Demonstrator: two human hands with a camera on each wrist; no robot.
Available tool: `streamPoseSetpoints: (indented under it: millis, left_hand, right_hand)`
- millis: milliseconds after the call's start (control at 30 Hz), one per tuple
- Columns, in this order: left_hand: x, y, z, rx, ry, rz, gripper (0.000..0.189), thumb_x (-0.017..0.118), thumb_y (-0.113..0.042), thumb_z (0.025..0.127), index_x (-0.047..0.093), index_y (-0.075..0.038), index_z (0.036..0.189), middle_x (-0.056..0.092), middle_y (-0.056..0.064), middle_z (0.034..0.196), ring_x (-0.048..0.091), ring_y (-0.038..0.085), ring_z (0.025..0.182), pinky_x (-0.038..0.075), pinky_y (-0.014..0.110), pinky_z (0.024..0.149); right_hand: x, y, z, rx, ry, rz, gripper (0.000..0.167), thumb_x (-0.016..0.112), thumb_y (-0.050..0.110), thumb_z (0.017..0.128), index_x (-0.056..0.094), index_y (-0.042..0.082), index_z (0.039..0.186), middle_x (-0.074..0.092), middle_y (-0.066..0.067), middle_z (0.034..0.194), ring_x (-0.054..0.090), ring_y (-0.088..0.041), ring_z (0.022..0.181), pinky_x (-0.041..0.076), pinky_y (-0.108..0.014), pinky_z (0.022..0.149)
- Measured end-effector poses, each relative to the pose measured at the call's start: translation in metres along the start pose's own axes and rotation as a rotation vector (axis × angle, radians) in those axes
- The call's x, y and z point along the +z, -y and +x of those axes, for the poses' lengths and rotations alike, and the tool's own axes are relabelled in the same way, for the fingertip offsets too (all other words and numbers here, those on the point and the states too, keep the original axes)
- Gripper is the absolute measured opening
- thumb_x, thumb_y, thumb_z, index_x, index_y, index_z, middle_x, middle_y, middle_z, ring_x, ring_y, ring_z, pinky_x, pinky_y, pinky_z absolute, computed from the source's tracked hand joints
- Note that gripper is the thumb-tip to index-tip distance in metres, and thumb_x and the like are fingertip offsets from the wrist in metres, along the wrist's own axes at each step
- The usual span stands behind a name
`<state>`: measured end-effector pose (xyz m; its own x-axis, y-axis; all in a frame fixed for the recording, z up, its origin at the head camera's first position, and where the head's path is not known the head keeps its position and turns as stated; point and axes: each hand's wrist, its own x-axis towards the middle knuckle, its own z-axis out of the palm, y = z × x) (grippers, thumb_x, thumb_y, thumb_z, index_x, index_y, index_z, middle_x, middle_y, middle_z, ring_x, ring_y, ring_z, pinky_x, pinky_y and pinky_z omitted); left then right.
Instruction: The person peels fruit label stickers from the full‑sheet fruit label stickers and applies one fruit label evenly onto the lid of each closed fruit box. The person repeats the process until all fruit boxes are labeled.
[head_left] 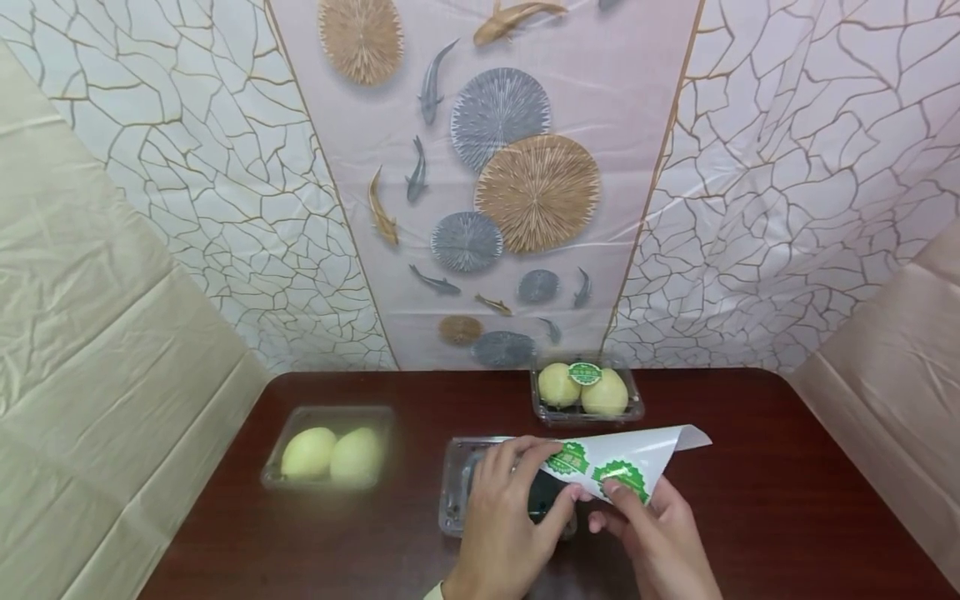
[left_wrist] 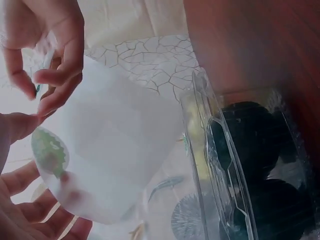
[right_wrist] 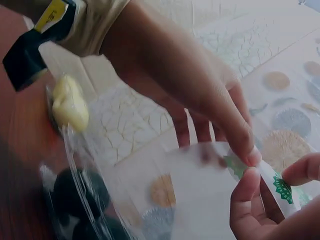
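A white sheet of green round stickers [head_left: 663,450] is held up between both hands, its far right corner curled over. My left hand [head_left: 502,517] pinches the sheet's left end, fingers over its face and thumb at the lower edge, beside one green label. At the right end, my right hand [head_left: 663,533] grips the sheet, with the thumb on another green label [head_left: 621,481]. Below the left hand stands a clear plastic box [head_left: 453,492] with dark round things [left_wrist: 250,140] inside; the hand partly hides it in the head view. The sheet's pale back [left_wrist: 115,145] faces the left wrist camera.
Behind the sheet, a clear box of two pale yellow fruits [head_left: 604,393] bears a green label [head_left: 585,372]. Another clear box with two yellow fruits [head_left: 309,452] stands at the left of the dark red table [head_left: 795,500]. A patterned cloth [head_left: 652,275] hangs behind the table.
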<state>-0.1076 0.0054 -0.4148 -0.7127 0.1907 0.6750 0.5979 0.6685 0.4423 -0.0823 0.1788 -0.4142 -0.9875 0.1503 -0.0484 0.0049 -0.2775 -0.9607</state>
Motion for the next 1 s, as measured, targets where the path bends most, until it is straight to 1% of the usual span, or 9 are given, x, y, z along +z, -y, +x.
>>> streamPoseSetpoints:
  millis: [133, 233, 367, 467, 533, 700, 767, 867, 1000]
  left_hand:
    - [0.0, 0.0, 0.0, -0.035, 0.013, -0.066, 0.037, 0.084, -0.031, 0.092, 0.072, -0.024, 0.127, 0.065, -0.005, 0.126, 0.06, 0.015, 0.11, 0.053, 0.041, 0.09]
    - [-0.001, 0.0, -0.001, -0.068, 0.036, -0.132, 0.035, 0.081, -0.028, 0.094, 0.071, -0.025, 0.128, 0.064, -0.006, 0.128, 0.06, 0.014, 0.113, 0.054, 0.041, 0.09]
    - [0.001, -0.001, -0.002, -0.083, 0.046, -0.231, 0.034, 0.079, -0.024, 0.096, 0.071, -0.025, 0.129, 0.064, -0.008, 0.128, 0.061, 0.013, 0.116, 0.056, 0.04, 0.093]
    - [0.002, -0.002, -0.003, -0.084, 0.056, -0.28, 0.032, 0.078, -0.023, 0.097, 0.071, -0.023, 0.128, 0.064, -0.008, 0.127, 0.062, 0.012, 0.117, 0.056, 0.039, 0.094]
    - [0.003, -0.003, -0.003, -0.096, 0.077, -0.298, 0.03, 0.076, -0.026, 0.099, 0.072, -0.023, 0.128, 0.065, -0.008, 0.127, 0.063, 0.011, 0.118, 0.057, 0.039, 0.095]
    - [0.004, -0.003, -0.003, -0.079, 0.128, -0.295, 0.03, 0.07, -0.038, 0.103, 0.075, -0.023, 0.128, 0.066, -0.008, 0.122, 0.062, 0.009, 0.115, 0.056, 0.037, 0.094]
    - [0.005, -0.002, -0.002, -0.055, 0.13, -0.305, 0.03, 0.07, -0.036, 0.103, 0.074, -0.021, 0.129, 0.067, -0.009, 0.117, 0.063, 0.007, 0.11, 0.056, 0.033, 0.092]
    - [0.005, -0.002, 0.0, -0.012, 0.117, -0.337, 0.028, 0.072, -0.026, 0.101, 0.07, -0.02, 0.128, 0.069, -0.01, 0.11, 0.064, 0.002, 0.102, 0.056, 0.025, 0.088]
    - [0.005, -0.002, 0.002, 0.052, 0.109, -0.331, 0.02, 0.074, -0.02, 0.099, 0.068, -0.021, 0.118, 0.071, -0.012, 0.102, 0.066, -0.002, 0.095, 0.055, 0.018, 0.083]
  right_hand:
    - [0.002, -0.003, 0.0, -0.008, 0.066, 0.074, 0.018, 0.055, 0.001, 0.107, 0.056, -0.003, 0.124, 0.072, -0.011, 0.106, 0.071, -0.017, 0.089, 0.06, -0.032, 0.065]
    - [0.001, -0.006, 0.0, -0.022, 0.114, 0.118, 0.013, 0.056, 0.0, 0.107, 0.064, -0.001, 0.117, 0.073, -0.01, 0.101, 0.071, -0.015, 0.088, 0.06, -0.03, 0.068]
    - [-0.004, -0.01, 0.001, -0.067, 0.215, 0.19, 0.021, 0.053, -0.003, 0.107, 0.073, 0.003, 0.109, 0.075, -0.006, 0.1, 0.071, -0.013, 0.089, 0.061, -0.028, 0.074]
    - [-0.004, -0.012, 0.002, -0.099, 0.244, 0.238, 0.029, 0.05, -0.007, 0.107, 0.076, 0.004, 0.106, 0.075, -0.005, 0.099, 0.071, -0.012, 0.089, 0.061, -0.026, 0.077]
    - [-0.003, -0.012, 0.002, -0.108, 0.206, 0.23, 0.03, 0.051, -0.008, 0.106, 0.078, 0.004, 0.103, 0.075, -0.005, 0.096, 0.071, -0.012, 0.085, 0.061, -0.025, 0.075]
    - [0.002, -0.009, -0.002, -0.098, 0.014, 0.082, 0.022, 0.062, -0.005, 0.102, 0.079, 0.006, 0.095, 0.075, -0.005, 0.086, 0.068, -0.013, 0.071, 0.059, -0.026, 0.066]
    - [0.003, -0.008, -0.004, -0.097, -0.042, 0.045, 0.021, 0.064, -0.006, 0.1, 0.079, 0.007, 0.094, 0.076, -0.006, 0.084, 0.068, -0.013, 0.069, 0.059, -0.026, 0.064]
    - [0.005, -0.007, -0.006, -0.101, -0.094, -0.003, 0.02, 0.067, -0.006, 0.099, 0.08, 0.008, 0.093, 0.077, -0.006, 0.081, 0.07, -0.012, 0.07, 0.059, -0.026, 0.065]
    - [0.004, -0.004, -0.008, -0.113, -0.134, -0.13, 0.009, 0.072, -0.002, 0.097, 0.08, 0.001, 0.093, 0.075, -0.006, 0.074, 0.071, -0.011, 0.069, 0.058, -0.023, 0.067]
